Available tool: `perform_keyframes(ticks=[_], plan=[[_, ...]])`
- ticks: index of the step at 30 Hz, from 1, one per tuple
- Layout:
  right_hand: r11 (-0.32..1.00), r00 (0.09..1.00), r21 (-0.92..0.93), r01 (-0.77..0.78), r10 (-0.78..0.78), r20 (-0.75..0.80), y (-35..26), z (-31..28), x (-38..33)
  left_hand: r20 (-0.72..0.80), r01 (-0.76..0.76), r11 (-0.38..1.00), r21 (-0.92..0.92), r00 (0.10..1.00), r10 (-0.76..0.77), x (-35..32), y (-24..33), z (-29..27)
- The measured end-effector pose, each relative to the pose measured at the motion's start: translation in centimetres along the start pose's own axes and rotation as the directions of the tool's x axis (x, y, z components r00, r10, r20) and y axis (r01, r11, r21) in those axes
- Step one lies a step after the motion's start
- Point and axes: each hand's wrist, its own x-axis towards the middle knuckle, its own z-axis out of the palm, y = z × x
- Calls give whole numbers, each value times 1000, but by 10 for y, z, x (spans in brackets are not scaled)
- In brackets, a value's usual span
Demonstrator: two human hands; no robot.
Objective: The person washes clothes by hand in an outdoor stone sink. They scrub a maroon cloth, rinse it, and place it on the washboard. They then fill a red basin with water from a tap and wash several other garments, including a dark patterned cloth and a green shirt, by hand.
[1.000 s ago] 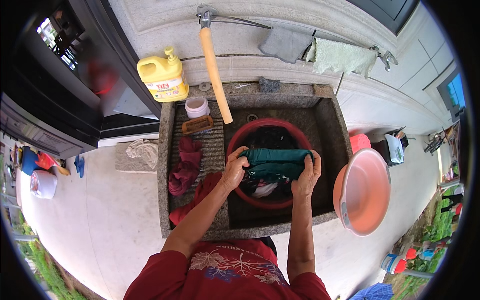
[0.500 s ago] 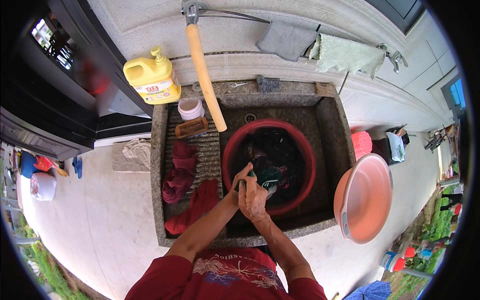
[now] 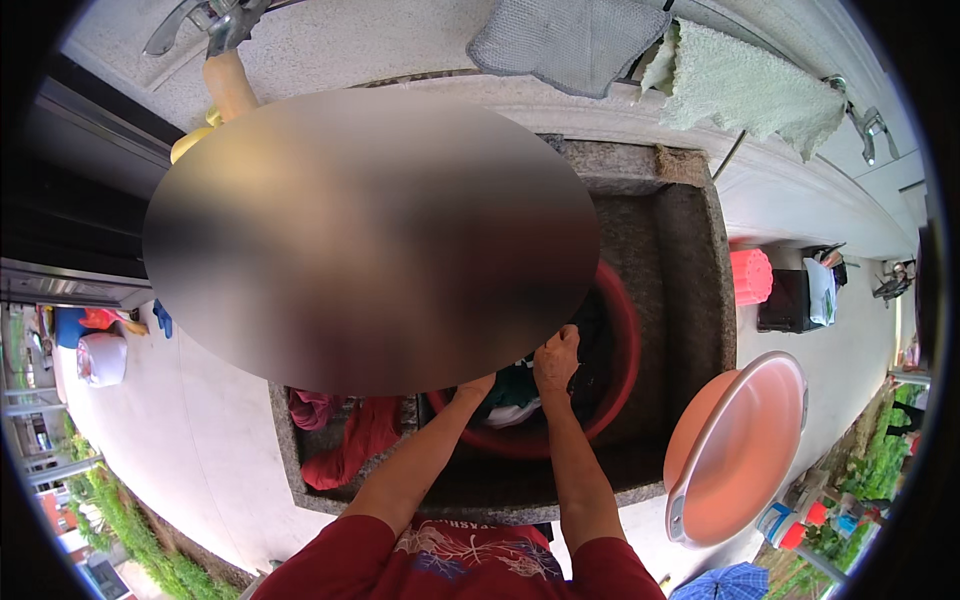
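Note:
A red basin point(image 3: 627, 350) stands inside a stone sink point(image 3: 690, 260), with dark wet laundry in it. Over the basin, my right hand point(image 3: 556, 360) is closed, its fingers curled on a dark green garment point(image 3: 515, 388) with a whitish part below. To its left, my left hand point(image 3: 478, 386) is at the basin's near side; a large blurred patch hides its fingers. A red cloth point(image 3: 352, 447) and a maroon cloth point(image 3: 313, 410) lie on the sink's left side, partly hidden by the same blur.
An orange basin point(image 3: 740, 455) leans beside the sink's right edge. A grey cloth point(image 3: 570, 45) and a pale green towel point(image 3: 750, 85) hang on the wall behind. A tap with a tan tube point(image 3: 230, 85) juts out at upper left. Farther right stands a pink bucket point(image 3: 750, 277).
My hands, close together over the basin before, are now apart, the right one farther right. The view has shifted, and a blurred patch now covers the sink's left part.

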Motion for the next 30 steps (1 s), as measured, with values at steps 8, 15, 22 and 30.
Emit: perform_keyframes(ticks=[8, 15, 22, 30], plan=[[996, 950, -84, -41, 65, 305, 32, 57, -20, 215, -42, 980, 197, 977, -2, -5, -48, 35], [980, 903, 168, 102, -163, 398, 69, 32, -9, 273, 167, 983, -78, 952, -141, 9, -34, -2], [804, 957, 578, -142, -37, 286, -5, -145, 60, -18, 45, 876, -481, 998, -61, 37, 49, -109], [653, 999, 757, 20, -45, 12, -59, -258, 80, -243, -245, 622, -744, 966, 90, 43, 134, -204]])
